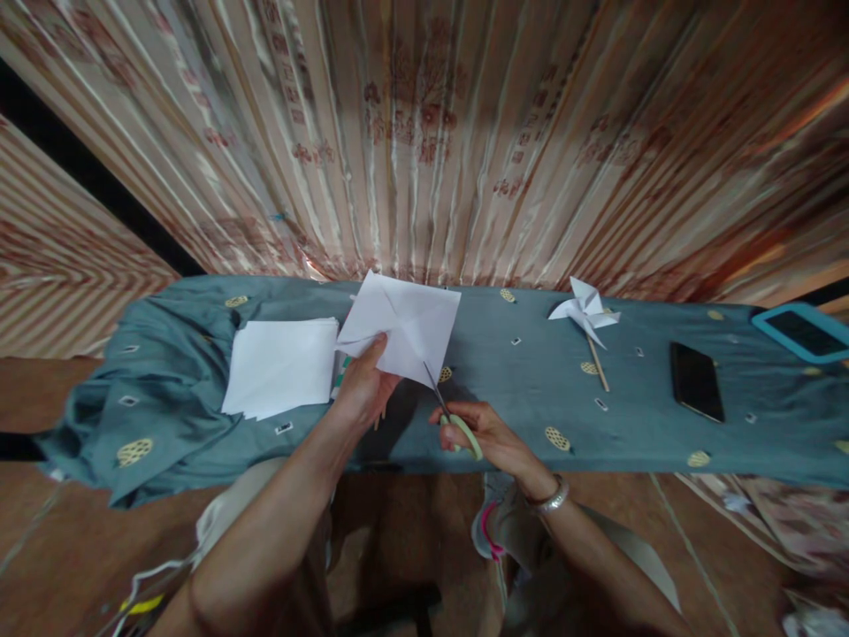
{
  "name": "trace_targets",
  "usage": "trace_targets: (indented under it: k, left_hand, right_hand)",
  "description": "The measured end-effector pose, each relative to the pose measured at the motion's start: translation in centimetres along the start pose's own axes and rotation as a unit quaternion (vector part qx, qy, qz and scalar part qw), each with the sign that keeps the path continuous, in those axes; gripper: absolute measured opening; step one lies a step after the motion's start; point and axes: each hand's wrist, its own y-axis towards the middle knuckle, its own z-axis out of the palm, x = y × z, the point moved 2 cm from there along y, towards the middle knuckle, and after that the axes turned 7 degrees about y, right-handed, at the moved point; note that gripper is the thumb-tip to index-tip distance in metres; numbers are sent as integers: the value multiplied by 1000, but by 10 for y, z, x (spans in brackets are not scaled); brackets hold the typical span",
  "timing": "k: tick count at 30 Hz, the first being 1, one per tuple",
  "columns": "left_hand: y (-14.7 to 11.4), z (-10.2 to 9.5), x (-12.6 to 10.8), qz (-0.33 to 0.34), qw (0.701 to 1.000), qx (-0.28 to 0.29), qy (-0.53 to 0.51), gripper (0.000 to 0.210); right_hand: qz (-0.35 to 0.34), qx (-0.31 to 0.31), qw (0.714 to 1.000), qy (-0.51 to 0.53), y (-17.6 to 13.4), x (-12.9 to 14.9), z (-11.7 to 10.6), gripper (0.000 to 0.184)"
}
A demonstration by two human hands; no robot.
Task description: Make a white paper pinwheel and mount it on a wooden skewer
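Observation:
My left hand [367, 383] grips a white square of paper [417, 323] by its near left edge, thumb on top. The sheet is held above the table and shows crease lines and a slit running in from its left corner. In my right hand [483, 432] is a pair of scissors [457, 429] with pale green handles. Their blades point up and left and meet the paper's near right corner. How far the blades are apart is too small to tell. Left of my left hand lies a stack of white paper sheets [282, 364].
A finished-looking paper pinwheel [585, 311] on a wooden stick lies right of my hands. Farther right are a black phone [697, 381] and a blue-framed tablet [804, 332]. A green patterned cloth [510, 380] covers the narrow table. A pleated curtain [424, 141] hangs right behind it.

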Motion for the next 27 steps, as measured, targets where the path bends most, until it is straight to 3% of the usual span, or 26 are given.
trace_targets:
  k: [13,22,27]
  left_hand:
    - [1,-1,-4,-2,1000,-11,-7,26]
    - [1,-3,1,22,1000,-4,4,41]
    - [-6,0,3,7,1000,16,16,33]
  right_hand:
    - [46,-29,998,45,4,-12,-3,50]
    - [20,-25,999,21,4,-8,0,50]
    - [4,-16,1000,9,4,-5,0,49]
